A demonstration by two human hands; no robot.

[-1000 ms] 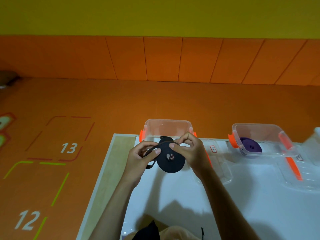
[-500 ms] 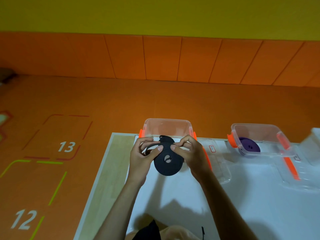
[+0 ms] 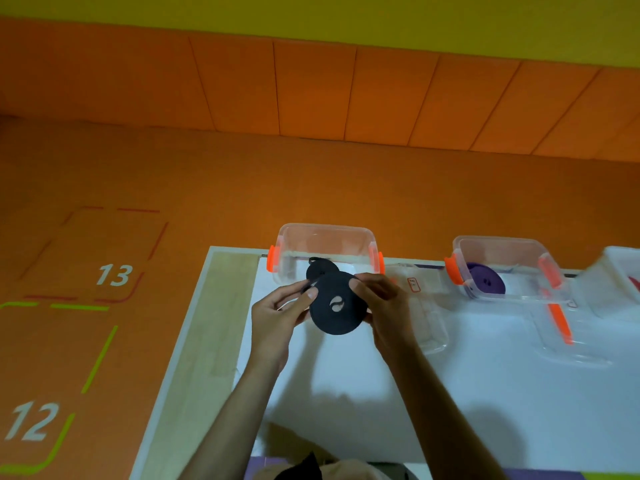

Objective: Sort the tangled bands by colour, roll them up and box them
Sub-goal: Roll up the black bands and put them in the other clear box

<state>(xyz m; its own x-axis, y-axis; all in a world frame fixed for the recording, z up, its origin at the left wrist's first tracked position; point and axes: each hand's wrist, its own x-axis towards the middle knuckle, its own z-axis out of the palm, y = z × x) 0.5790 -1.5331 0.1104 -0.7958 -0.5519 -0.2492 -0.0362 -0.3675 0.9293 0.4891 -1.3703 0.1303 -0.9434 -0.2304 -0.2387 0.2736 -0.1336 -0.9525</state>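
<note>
A black band rolled into a flat disc (image 3: 337, 308) is held above the white table between both hands. My left hand (image 3: 277, 315) pinches its left edge and the last loose bit of band. My right hand (image 3: 384, 306) grips its right edge with curled fingers. Just behind stands a clear box with orange clips (image 3: 325, 237); a smaller black roll (image 3: 317, 268) lies inside it. To the right, a second clear box (image 3: 502, 247) holds a purple roll (image 3: 485, 280).
Clear lids lie on the white table (image 3: 485, 410): one (image 3: 426, 317) right of my right hand, another with an orange clip (image 3: 568, 337) farther right. A third container (image 3: 620, 285) sits at the right edge. The orange floor with numbered markings lies left.
The loose tail of black band has been wound onto the roll, which looks larger and tighter. Both hands stay in place in front of the left box.
</note>
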